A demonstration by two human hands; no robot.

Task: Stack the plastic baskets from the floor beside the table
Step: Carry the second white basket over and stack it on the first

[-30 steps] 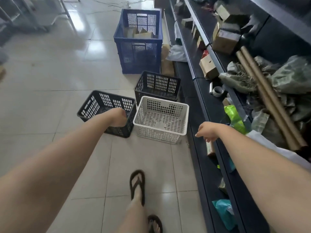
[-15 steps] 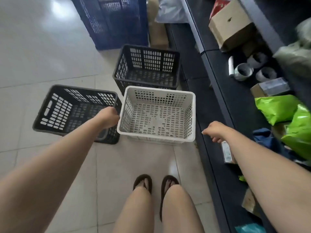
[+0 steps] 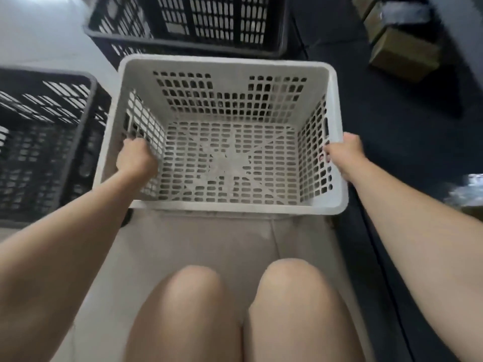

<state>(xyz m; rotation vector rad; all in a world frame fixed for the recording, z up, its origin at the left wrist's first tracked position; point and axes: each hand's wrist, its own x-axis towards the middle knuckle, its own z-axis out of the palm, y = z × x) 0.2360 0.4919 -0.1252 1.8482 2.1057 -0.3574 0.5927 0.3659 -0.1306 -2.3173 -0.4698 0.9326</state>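
Two hands grip the white basket (image 3: pixel 230 142) on the floor (image 3: pixel 198 239): left hand (image 3: pixel 136 159) on its left wall, right hand (image 3: pixel 345 152) at its right rim. Lifted unevenly, it could snag the black baskets (image 3: pixel 44 142) just beside.

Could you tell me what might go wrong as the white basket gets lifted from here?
1. The left hand grips the white basket from inside its left wall, the right hand from outside, so the lift may tilt.
2. The black basket on the left stands close beside it, and rims could catch.
3. The black basket behind and the dark shelf edge leave little room to swing.
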